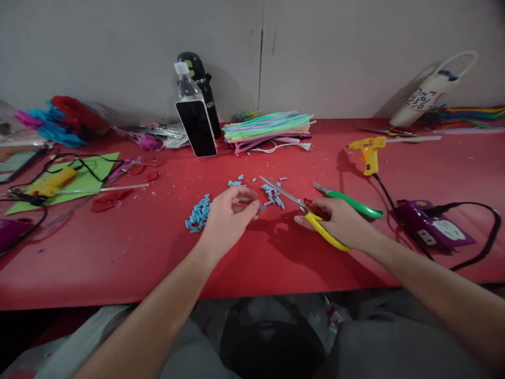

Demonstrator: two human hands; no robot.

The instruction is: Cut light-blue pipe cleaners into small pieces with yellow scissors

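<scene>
My right hand [342,220] grips a pair of scissors [287,196] with yellow and red handles, the blades pointing up and left. My left hand [229,217] is closed in a pinch, with a short light-blue piece [261,208] at the thumb tip. A heap of such blue pieces [198,213] lies just left of that hand, partly behind it. More cut pieces [272,196] are scattered under and beside the scissor blades. Close to my right hand rests a green-handled utility knife [351,202].
A yellow glue gun [370,152] stands at right, wired near a purple power strip [436,226]. Behind are a phone [197,129] leaning on bottles and a bundle of pastel pipe cleaners [268,129]. Another glue gun [53,183] lies on green paper [104,167] at left.
</scene>
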